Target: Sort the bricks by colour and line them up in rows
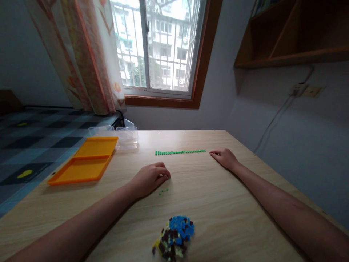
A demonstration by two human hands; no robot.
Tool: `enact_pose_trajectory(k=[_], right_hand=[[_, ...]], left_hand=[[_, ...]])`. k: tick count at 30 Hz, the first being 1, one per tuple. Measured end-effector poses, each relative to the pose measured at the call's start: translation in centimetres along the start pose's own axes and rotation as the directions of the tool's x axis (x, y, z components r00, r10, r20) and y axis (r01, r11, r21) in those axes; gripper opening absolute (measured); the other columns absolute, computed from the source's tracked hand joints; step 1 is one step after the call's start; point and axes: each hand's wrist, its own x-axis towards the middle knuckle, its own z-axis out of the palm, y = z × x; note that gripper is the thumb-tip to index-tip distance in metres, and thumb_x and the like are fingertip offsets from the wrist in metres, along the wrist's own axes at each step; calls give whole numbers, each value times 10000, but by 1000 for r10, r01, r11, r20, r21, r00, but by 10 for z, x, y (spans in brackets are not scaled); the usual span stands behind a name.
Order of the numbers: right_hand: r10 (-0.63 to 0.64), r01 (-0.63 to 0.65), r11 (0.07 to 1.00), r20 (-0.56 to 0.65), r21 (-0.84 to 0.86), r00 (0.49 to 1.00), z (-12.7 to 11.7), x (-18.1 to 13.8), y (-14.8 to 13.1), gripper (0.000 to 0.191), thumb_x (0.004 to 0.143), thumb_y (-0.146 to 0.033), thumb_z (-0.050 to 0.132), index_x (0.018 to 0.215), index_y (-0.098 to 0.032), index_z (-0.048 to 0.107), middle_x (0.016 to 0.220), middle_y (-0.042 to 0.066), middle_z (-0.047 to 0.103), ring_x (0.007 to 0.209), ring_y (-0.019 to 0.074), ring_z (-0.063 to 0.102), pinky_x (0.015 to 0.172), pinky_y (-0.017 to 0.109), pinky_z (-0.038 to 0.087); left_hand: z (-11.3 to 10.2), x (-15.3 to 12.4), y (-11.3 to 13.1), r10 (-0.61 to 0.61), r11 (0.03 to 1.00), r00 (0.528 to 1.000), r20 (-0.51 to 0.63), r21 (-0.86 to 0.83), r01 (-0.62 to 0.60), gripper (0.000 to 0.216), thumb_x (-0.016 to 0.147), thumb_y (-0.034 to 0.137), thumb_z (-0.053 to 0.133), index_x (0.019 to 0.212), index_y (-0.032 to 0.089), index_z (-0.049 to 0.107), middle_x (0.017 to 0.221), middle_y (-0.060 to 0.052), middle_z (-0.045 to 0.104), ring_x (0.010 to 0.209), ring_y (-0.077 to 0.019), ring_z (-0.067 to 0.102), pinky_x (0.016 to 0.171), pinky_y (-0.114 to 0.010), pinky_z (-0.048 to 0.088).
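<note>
A long row of small green pieces [180, 152] lies across the wooden table [218, 203]. My right hand [224, 158] rests flat on the table at the row's right end, fingers stretched out and pointing left. My left hand [150, 178] lies knuckles up in the middle of the table, fingers curled under; a green piece shows at its fingertips. A few loose green pieces [163, 191] lie just in front of it. Close to me sits a heap of blue, dark and pale yellow pieces [174, 238].
An orange tray [84, 162] in two halves lies at the left of the table. Behind it stand clear plastic boxes [124, 136]. A bed with a checked cover is on the left, a window ahead, and wooden shelves at the upper right.
</note>
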Motion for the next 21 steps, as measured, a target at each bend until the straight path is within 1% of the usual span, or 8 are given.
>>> enact_pose_trajectory(k=[3,5,8,13,16,21], right_hand=[[18,-18,1000,-22,-10,1000,8,15,5,227,911,-343,604,968,-247,802,956,38,781,847,212,699,718,293,495],[11,-12,1000,-28,-8,1000,10,19,6,233,911,-349,604,996,-249,796,948,35,779,834,202,695,715,287,492],[-10,10,1000,-43,-4,999,9,18,5,248,914,-343,597,1031,-229,784,942,41,769,836,192,684,738,284,489],[-30,28,999,-74,-22,997,6,15,2,239,916,-297,575,944,-192,787,909,64,750,840,196,664,761,288,478],[-35,33,999,-64,-35,997,8,15,0,224,907,-279,583,929,-203,792,880,54,743,804,190,658,738,281,469],[-50,47,996,-34,-81,998,8,16,-5,255,939,-292,553,978,-214,792,902,52,744,799,179,660,721,265,460]], left_hand=[[0,0,0,-5,1000,1000,3,-9,5,201,921,247,556,916,247,757,956,-27,673,811,-155,634,739,-257,455],[-1,-1,0,-12,1000,1000,11,-12,12,202,921,246,555,913,247,757,955,-28,673,806,-153,631,726,-253,453],[-2,0,1,-19,1000,1000,17,-20,19,200,920,250,556,910,247,756,946,-27,672,797,-151,627,714,-249,452],[-2,0,1,-25,999,999,35,-36,26,206,921,247,545,912,241,751,939,-28,669,796,-150,626,714,-250,454],[-2,0,0,-32,999,999,33,-41,33,205,922,254,546,908,239,750,939,-29,667,794,-148,625,716,-249,453],[-2,0,1,-43,998,999,33,-41,44,202,918,250,548,910,246,750,932,-21,667,777,-142,623,717,-250,454]])
